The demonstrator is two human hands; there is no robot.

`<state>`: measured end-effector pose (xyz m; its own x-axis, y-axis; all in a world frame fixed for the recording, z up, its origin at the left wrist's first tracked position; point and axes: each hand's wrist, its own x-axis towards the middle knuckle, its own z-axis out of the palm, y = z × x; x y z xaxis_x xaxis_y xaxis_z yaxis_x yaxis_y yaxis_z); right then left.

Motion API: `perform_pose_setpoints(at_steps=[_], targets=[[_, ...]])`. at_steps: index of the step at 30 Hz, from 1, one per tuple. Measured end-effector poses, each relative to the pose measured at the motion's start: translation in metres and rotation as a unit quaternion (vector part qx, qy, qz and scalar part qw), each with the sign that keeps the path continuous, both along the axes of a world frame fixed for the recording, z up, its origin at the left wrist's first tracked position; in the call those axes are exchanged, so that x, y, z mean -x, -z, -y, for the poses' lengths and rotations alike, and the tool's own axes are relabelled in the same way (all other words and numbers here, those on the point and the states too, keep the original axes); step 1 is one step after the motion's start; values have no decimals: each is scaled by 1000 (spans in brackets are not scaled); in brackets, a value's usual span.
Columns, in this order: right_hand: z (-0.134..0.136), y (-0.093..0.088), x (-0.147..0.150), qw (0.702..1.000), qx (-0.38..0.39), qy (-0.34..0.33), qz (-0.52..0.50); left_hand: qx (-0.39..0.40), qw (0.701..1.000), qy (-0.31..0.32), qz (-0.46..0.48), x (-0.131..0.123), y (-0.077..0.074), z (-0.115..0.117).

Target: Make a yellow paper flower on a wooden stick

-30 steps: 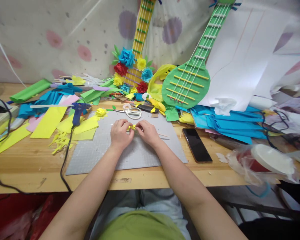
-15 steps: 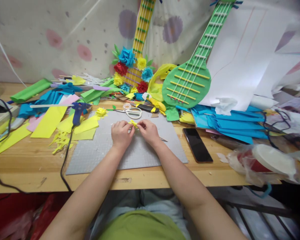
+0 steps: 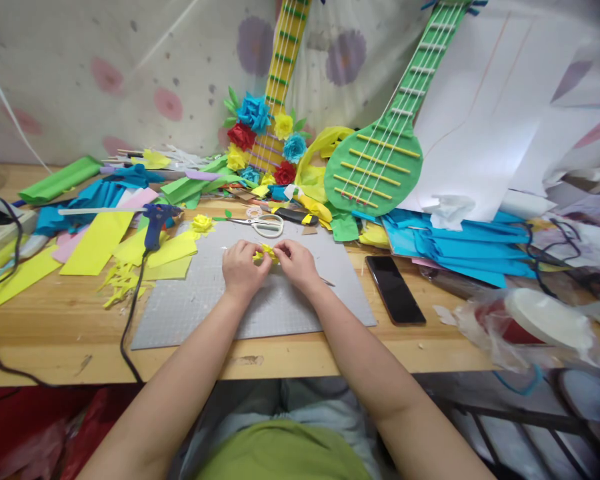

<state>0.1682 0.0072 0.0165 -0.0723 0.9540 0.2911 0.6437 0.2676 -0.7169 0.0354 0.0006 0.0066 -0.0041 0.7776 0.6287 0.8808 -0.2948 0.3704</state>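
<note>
Between my fingertips is a small yellow paper flower (image 3: 266, 253), partly hidden by the fingers. My left hand (image 3: 243, 267) pinches it from the left, thumb and fingers closed. From the other side my right hand (image 3: 297, 263) holds its edge in a pinch. Both hands are above the grey cutting mat (image 3: 195, 313). Just beyond them lie white-handled scissors (image 3: 269, 226). A finished-looking yellow paper rose (image 3: 202, 225) rests at the mat's upper left corner. A pointed metal tip (image 3: 327, 281) shows beside my right wrist; the rest of that tool is hidden.
A blue glue gun (image 3: 154, 230) with its cord lies left, among yellow paper strips (image 3: 97, 247). A phone (image 3: 395, 291) is right of the mat. Behind lean a green paper instrument (image 3: 375, 167) and a flower-decorated yellow one (image 3: 280, 73). A plastic-wrapped cup (image 3: 530, 320) stands far right.
My fingers have shifted slightly on the yellow flower, and more of its petals show between the hands. Everything else on the table stays in place.
</note>
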Motion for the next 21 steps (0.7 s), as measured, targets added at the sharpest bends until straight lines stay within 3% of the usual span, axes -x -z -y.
perform_pose_setpoints(at_steps=[11, 21], targets=[[0, -2, 2, 999, 30, -24, 38, 21, 998, -12, -63, -2, -1, 1], [1, -2, 4, 996, -8, -79, 32, 45, 997, -19, -57, -1, 0, 1]])
